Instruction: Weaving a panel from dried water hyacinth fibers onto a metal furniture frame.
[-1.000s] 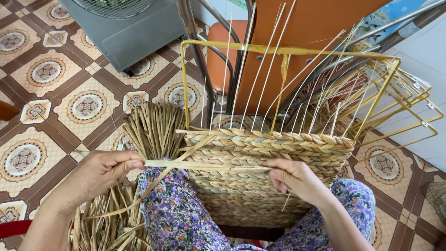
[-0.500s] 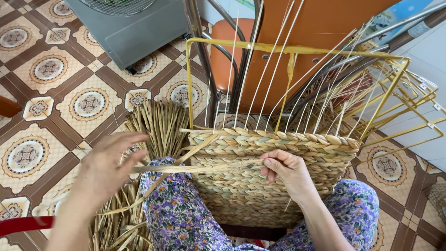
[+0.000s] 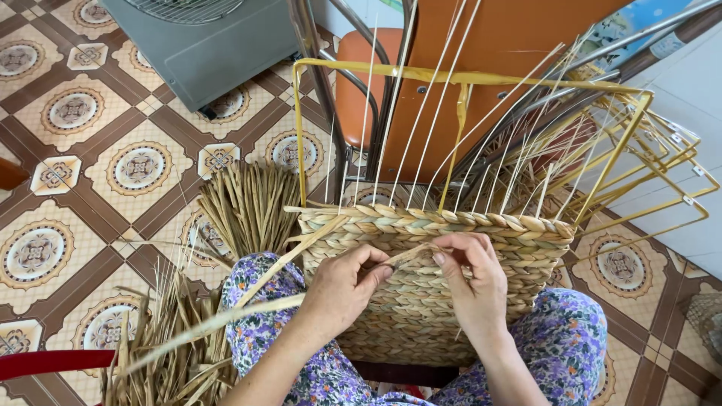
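Your left hand [image 3: 342,284] pinches straw strand [image 3: 226,319] — long axis trails to 8 o'clock. Right hand [image 3: 470,282] grips its twisted end against woven basket [image 3: 421,301] — hands nearly touching.

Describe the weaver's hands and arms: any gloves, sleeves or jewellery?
Both are bare: the left hand and right hand wear no gloves, and no rings or watch show. No sleeves show on the forearms. Fingernails are short and unpainted.
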